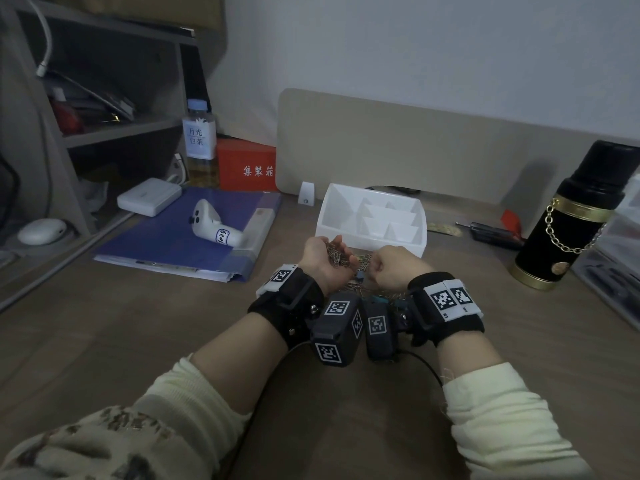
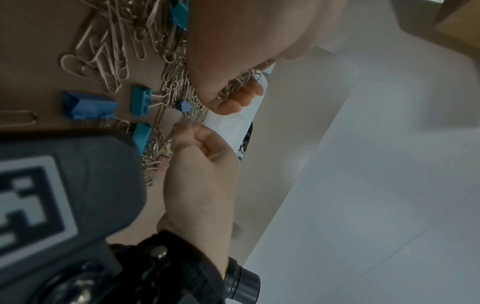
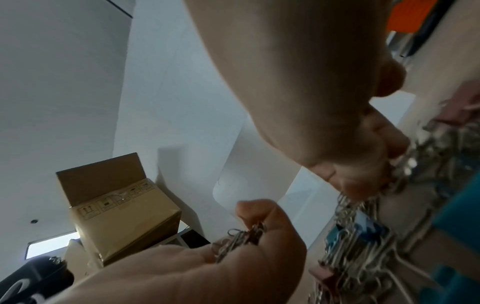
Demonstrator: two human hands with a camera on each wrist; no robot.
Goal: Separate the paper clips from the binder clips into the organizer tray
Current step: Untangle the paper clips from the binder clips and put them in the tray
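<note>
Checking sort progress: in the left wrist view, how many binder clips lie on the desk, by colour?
Teal binder clips: 3
Dark blue binder clip: 1
Light blue binder clip: 1
Total: 5
Paper clips: too tangled to count.

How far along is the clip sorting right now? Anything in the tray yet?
Done: nothing visible; the organizer tray compartments look empty in the head view.

In hand: the left hand cups a bunch of paper clips; the right hand pinches more from the pile.

Left: most of it. Loose paper clips and several binder clips lie mixed on the desk.
</note>
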